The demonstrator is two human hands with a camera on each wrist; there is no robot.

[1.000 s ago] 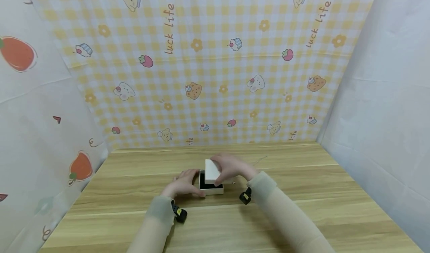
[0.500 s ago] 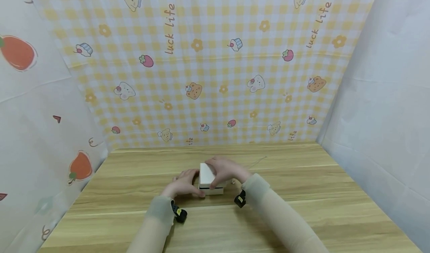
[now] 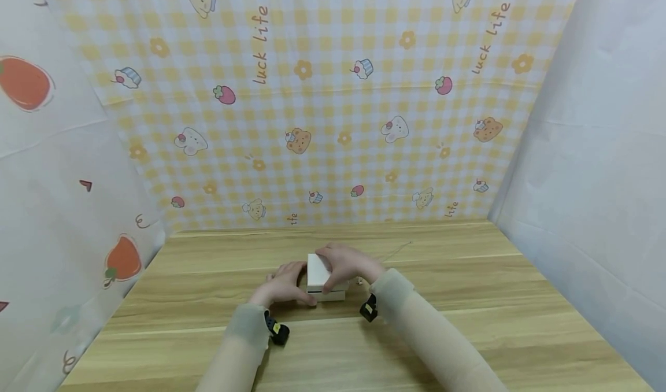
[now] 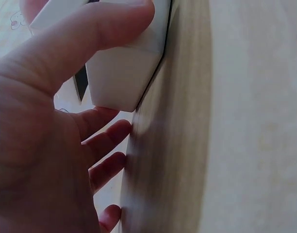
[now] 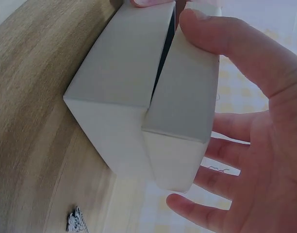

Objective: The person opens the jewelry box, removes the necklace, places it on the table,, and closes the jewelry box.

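Observation:
A small white box base (image 3: 333, 296) stands on the wooden table, its lid (image 3: 316, 270) resting over it at a slight tilt. In the right wrist view, a dark gap between base (image 5: 122, 63) and lid (image 5: 180, 92) narrows towards the box's right end. My left hand (image 3: 283, 285) holds the base at its left end, thumb on the front wall and fingers behind. My right hand (image 3: 344, 266) grips the lid from above, thumb on its front side and fingers at the back. The inside of the box is hidden.
Right of the box lies a thin chain (image 3: 398, 251), partly behind my right hand, with a small silvery pendant (image 5: 76, 221). Black wrist cameras (image 3: 279, 333) hang under both wrists. A yellow checked cloth (image 3: 322, 120) closes off the table's back, and white cloths flank it.
My right hand has brought the lid down and slightly left onto the base, covering the black interior. The gap between them has narrowed. My left hand has stayed in place on the base.

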